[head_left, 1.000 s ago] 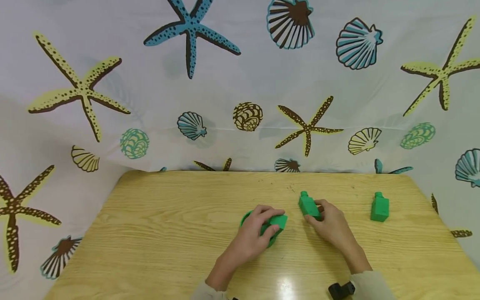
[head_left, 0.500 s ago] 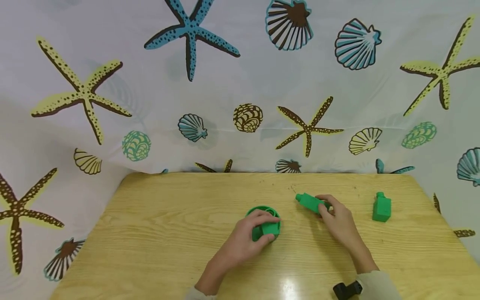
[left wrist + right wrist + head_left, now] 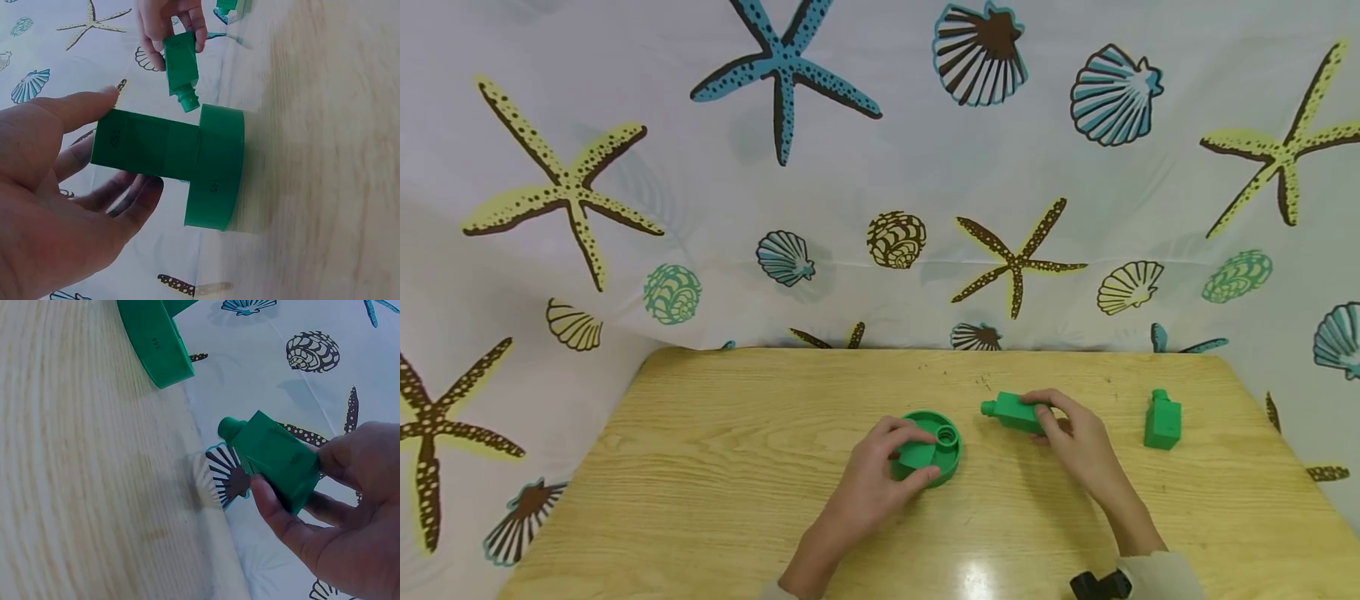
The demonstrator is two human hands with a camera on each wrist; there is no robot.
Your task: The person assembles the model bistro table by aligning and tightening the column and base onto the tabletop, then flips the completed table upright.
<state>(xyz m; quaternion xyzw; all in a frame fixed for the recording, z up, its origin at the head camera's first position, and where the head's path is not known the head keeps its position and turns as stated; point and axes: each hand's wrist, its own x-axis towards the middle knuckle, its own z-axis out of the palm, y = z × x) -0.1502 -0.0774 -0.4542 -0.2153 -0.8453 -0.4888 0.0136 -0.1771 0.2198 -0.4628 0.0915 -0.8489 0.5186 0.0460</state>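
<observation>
A round green dish-like base [image 3: 953,468] stands on the table, with a ring socket inside it. A green block [image 3: 147,144] rises from the base [image 3: 215,169] in the left wrist view. My left hand [image 3: 872,483] holds this block between thumb and fingers. To the right, my right hand [image 3: 1084,446] pinches a second green block [image 3: 1017,412] at its plain end, its round knob pointing left towards the base. In the right wrist view this block [image 3: 278,459] appears off the table, held by thumb and fingertips.
A third green block [image 3: 1162,423] stands upright with its knob up at the right of the wooden table [image 3: 737,433]. Behind the table hangs a white cloth [image 3: 835,183] printed with shells and starfish. A black device sits at the right wrist.
The left hand and its block have shifted left over the base, uncovering the ring socket. The right hand's block has turned from pointing away to pointing left.
</observation>
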